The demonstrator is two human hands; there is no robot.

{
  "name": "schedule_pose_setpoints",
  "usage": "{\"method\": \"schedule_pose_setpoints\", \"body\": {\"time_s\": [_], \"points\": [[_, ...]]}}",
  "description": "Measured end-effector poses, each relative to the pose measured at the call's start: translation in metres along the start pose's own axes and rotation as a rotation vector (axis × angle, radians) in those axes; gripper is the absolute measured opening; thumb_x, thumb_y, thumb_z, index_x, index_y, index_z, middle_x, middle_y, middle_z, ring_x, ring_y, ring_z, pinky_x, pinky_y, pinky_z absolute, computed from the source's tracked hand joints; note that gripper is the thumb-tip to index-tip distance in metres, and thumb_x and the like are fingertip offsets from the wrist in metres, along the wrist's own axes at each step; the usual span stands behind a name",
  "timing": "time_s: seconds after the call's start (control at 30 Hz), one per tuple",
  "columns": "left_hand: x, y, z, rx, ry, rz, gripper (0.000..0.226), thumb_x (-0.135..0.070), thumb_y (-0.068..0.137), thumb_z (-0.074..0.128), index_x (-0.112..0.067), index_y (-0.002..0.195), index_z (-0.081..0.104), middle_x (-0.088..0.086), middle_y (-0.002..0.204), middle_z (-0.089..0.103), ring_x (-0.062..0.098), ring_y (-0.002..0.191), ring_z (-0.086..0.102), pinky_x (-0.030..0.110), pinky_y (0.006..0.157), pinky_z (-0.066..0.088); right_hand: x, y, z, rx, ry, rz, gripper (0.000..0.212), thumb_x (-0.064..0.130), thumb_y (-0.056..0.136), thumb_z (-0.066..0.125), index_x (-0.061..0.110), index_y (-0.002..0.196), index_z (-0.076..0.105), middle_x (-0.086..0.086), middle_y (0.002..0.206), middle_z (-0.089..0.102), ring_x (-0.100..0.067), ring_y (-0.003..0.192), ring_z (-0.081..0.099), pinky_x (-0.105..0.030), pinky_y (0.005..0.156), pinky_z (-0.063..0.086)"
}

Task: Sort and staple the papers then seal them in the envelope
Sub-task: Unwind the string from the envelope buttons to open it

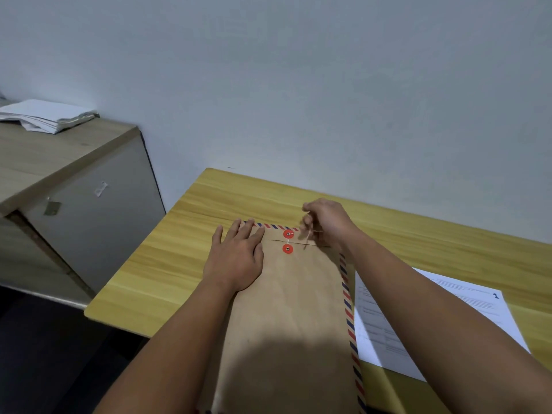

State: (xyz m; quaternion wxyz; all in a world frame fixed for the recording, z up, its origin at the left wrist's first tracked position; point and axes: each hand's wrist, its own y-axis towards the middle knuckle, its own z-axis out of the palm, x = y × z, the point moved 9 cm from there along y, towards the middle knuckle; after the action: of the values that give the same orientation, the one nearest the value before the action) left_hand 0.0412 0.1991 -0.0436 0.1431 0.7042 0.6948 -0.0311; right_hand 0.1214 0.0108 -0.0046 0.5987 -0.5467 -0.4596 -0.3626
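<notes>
Head view: yellow table [167, 258] carrying brown envelope [286, 309], long axis running away from the person, flap end far. Printed sheet [466, 309] lying just right of it. Left hand [236, 258] pressing flat, fingers straight, beside the flap. Right hand [325, 222], nearer the closure, pinching the string [307, 234] right of two red discs [288, 241], likely winding it.

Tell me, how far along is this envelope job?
Nearly finished. The kraft envelope has its flap folded down, pressed flat by the left hand. The right hand pinches the string at the red discs. One printed sheet lies outside.
</notes>
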Motion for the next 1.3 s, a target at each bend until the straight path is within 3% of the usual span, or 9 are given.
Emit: {"method": "schedule_pose_setpoints", "body": {"time_s": [0.1,0.2,0.33,0.57,0.67,1.0,1.13,1.2,1.3], "points": [[0.001,0.000,0.000,-0.006,-0.013,-0.001,0.054,-0.040,0.103,0.027,-0.035,0.157,0.034,-0.007,0.168,0.023,0.018,0.157,0.011,0.053,0.126,0.006,0.005,-0.004,0.007,0.079,-0.482,-0.152,0.011,0.017,0.094,0.072,0.010,0.091,0.064,0.004,0.057,0.060,-0.010,0.048,0.055,-0.020,0.050,0.040],[0.001,0.000,0.000,-0.007,-0.013,-0.002,0.054,-0.040,0.103,0.028,-0.035,0.156,0.035,-0.007,0.168,0.024,0.018,0.157,0.011,0.053,0.126,0.006,0.004,-0.004,0.025,0.206,-0.959,-0.252,0.021,0.027,0.080,0.083,0.012,0.090,0.072,0.003,0.077,0.073,-0.014,0.071,0.067,-0.031,0.067,0.050],[0.000,0.000,-0.001,-0.003,-0.007,0.002,0.054,-0.040,0.103,0.028,-0.034,0.157,0.033,-0.006,0.168,0.023,0.018,0.158,0.010,0.053,0.126,0.006,0.011,-0.004,0.038,0.187,-1.389,-0.375,0.017,0.018,0.088,0.067,0.005,0.080,0.074,-0.011,0.085,0.074,-0.030,0.086,0.069,-0.041,0.073,0.057],[-0.001,-0.001,-0.001,-0.001,-0.009,0.006,0.055,-0.040,0.102,0.027,-0.034,0.157,0.035,-0.006,0.168,0.023,0.018,0.157,0.011,0.053,0.126,0.007,0.001,-0.014,0.053,0.330,-1.047,-0.310,0.008,0.012,0.086,0.076,0.011,0.080,0.080,0.016,0.063,0.071,0.003,0.062,0.061,-0.016,0.064,0.049],[-0.001,-0.001,0.000,0.001,-0.004,0.005,0.055,-0.041,0.103,0.027,-0.035,0.157,0.033,-0.006,0.168,0.023,0.018,0.158,0.010,0.053,0.126,0.007,-0.013,-0.015,0.040,0.377,-1.099,-0.160,0.017,0.021,0.077,0.082,0.008,0.071,0.072,0.005,0.064,0.062,-0.011,0.063,0.055,-0.028,0.063,0.046],[0.000,0.000,-0.001,-0.006,-0.009,0.000,0.053,-0.039,0.104,0.028,-0.036,0.157,0.033,-0.007,0.168,0.023,0.017,0.158,0.009,0.052,0.126,0.006,0.040,-0.007,-0.012,-0.101,-1.420,-0.194,0.018,0.028,0.076,0.070,0.012,0.075,0.063,-0.002,0.077,0.064,-0.024,0.073,0.061,-0.028,0.058,0.045],[0.001,0.001,-0.001,-0.007,-0.015,-0.001,0.054,-0.040,0.103,0.028,-0.036,0.156,0.034,-0.006,0.168,0.023,0.018,0.158,0.010,0.052,0.126,0.006,0.036,-0.003,0.018,0.154,-1.213,-0.176,0.034,0.032,0.075,0.075,0.002,0.071,0.059,-0.008,0.071,0.050,-0.024,0.068,0.046,-0.035,0.062,0.037],[0.000,0.001,-0.001,-0.011,-0.016,0.002,0.053,-0.039,0.103,0.029,-0.035,0.156,0.035,-0.006,0.168,0.024,0.019,0.157,0.011,0.053,0.126,0.007,0.024,-0.010,0.040,0.365,-1.029,-0.095,0.025,0.025,0.076,0.077,0.003,0.073,0.067,-0.009,0.071,0.047,-0.023,0.068,0.043,-0.034,0.062,0.035],[-0.001,-0.001,0.000,-0.016,-0.009,0.009,0.054,-0.039,0.103,0.029,-0.035,0.156,0.035,-0.006,0.168,0.026,0.019,0.157,0.013,0.053,0.125,0.008,0.028,-0.013,0.065,0.399,-0.851,-0.177,0.013,0.012,0.088,0.074,0.000,0.081,0.074,-0.002,0.064,0.059,-0.012,0.055,0.052,-0.022,0.054,0.041]]}}
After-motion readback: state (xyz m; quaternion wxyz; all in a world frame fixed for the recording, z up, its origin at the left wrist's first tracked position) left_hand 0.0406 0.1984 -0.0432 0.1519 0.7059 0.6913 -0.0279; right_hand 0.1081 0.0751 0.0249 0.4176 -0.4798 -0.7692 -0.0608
